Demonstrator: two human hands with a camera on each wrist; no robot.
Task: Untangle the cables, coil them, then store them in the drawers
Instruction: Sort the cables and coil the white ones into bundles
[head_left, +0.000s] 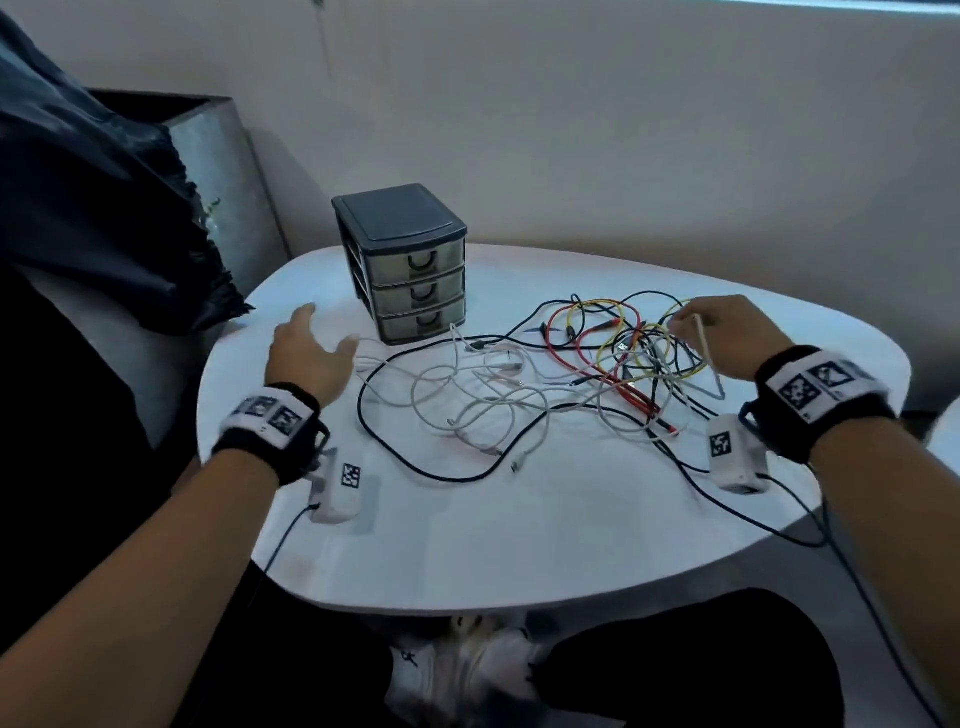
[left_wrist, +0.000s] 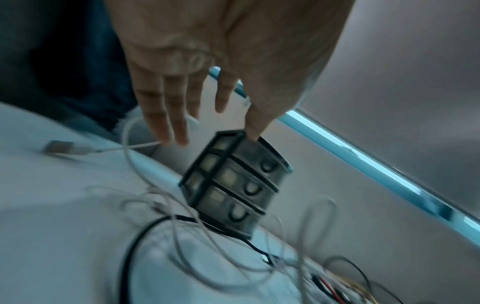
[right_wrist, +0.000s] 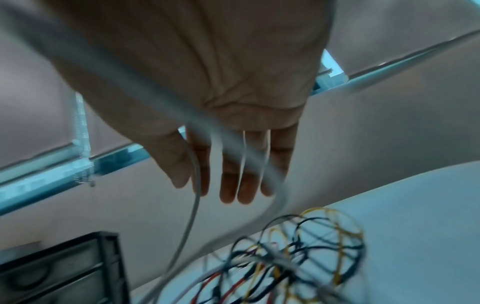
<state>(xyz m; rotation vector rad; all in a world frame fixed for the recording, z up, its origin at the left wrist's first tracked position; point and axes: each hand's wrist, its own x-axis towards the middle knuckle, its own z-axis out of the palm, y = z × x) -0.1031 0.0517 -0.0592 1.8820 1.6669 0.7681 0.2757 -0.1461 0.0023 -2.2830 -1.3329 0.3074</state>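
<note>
— While the right hand (head_left: 722, 332) is lifting a white cable (head_left: 705, 348) out of the tangle (head_left: 613, 364), what should it be doing to get this step right?

— It is holding that cable up, though the wrist view is showing the fingers (right_wrist: 228, 185) nearly straight with the cable draped across them, so the hold is looking loose. I judge it should be drawing slowly and following one strand to its plug, not tugging, since the red, yellow and black leads are crossing it. The left hand (head_left: 306, 353) is hovering open and holding nothing (fingers spread, just left of the drawer unit (head_left: 410, 270)); it could be pinning the heap down.

— Where is everything lying?

— All the cables are lying on the white table (head_left: 519, 545), right of and in front of the drawer unit, none coiled yet.

— And the counts?

— One drawer unit with three drawers, all closed. Cables: several white, at least one long black, some red and yellow; I cannot count them exactly, knotted as they are
</note>
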